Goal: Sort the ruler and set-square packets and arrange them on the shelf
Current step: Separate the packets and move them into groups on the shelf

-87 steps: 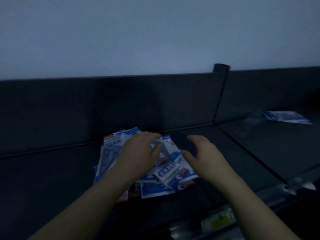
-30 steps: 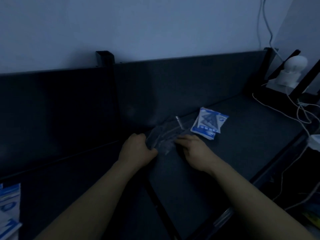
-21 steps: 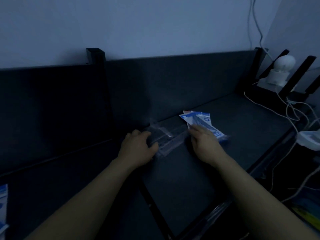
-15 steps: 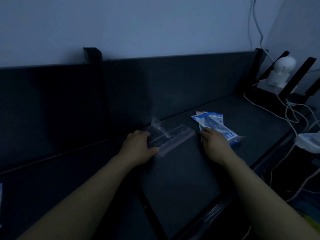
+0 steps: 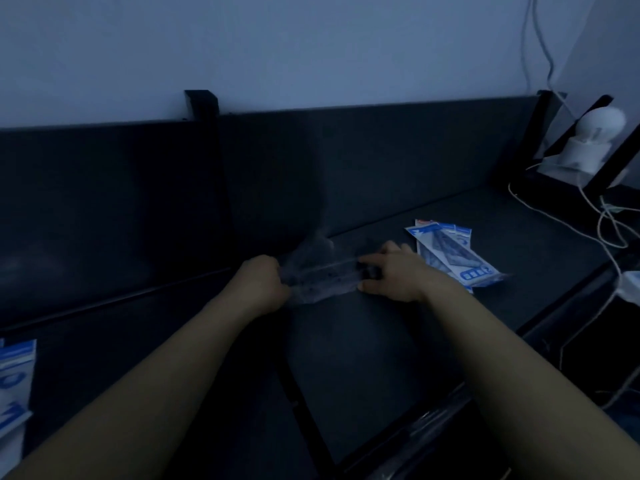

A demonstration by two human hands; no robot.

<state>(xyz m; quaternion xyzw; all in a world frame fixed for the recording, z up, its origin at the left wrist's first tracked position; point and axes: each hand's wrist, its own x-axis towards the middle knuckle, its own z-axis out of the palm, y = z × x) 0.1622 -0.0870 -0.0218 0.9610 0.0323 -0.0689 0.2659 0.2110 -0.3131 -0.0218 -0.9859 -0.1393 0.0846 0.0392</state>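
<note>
A clear plastic ruler packet (image 5: 320, 277) lies on the dark shelf (image 5: 363, 341) near the back panel. My left hand (image 5: 261, 284) grips its left end with curled fingers. My right hand (image 5: 393, 275) holds its right end, fingers on top and thumb at the near edge. Just right of that hand lie blue-and-white set-square packets (image 5: 450, 252), overlapping in a small pile. More blue-and-white packets (image 5: 14, 386) show at the left frame edge.
A dark back panel (image 5: 381, 161) with an upright post (image 5: 202, 105) runs behind the shelf. At the far right sit a white lamp-like device (image 5: 595, 133) and white cables (image 5: 609, 223). The shelf's front edge (image 5: 433, 414) runs diagonally at lower right.
My right hand left the blue-and-white packets and came back left onto the right end of the clear packet. My left hand kept its grip on the left end.
</note>
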